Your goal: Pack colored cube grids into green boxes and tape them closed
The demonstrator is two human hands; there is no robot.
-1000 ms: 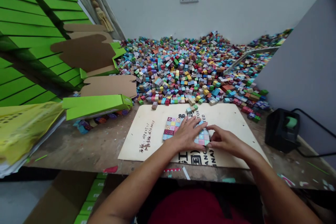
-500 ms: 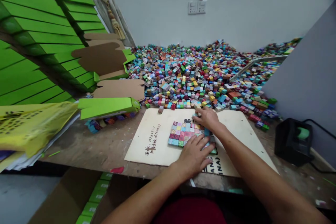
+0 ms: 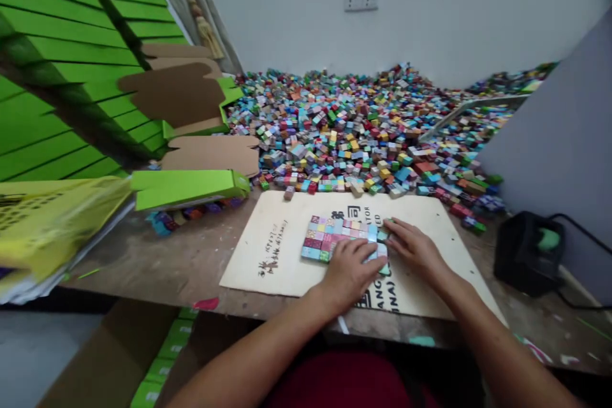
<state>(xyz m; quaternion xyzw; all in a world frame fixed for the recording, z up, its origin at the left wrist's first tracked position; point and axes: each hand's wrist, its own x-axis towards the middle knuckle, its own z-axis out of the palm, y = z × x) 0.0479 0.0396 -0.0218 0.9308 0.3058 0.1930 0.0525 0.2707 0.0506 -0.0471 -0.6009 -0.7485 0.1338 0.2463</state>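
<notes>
Moved: right hand [image 3: 415, 248] drawn back from the cube heap [image 3: 363, 127] to the cube block's [image 3: 335, 237] right edge.
Left hand [image 3: 351, 273]: laid flat, fingers spread, on the block's near right corner.
Right hand: fingers together, pressed against the block's right side.
Long axis: left to right.

Workbench [image 3: 157, 268]: worn wooden top, paint-flecked. Directly on it, placed relative to the printed board [image 3: 430, 229] lying flat at the front centre:
- heap of small coloured cubes [image 3: 344, 121], behind the board, reaching the wall;
- green folded carton [image 3: 186, 185], left of the board, loose cubes beneath it;
- brown cardboard blanks [image 3: 210, 153], behind-left;
- black device with cable [image 3: 526, 252], right;
- yellow sheets [image 3: 52, 229], far left.
</notes>
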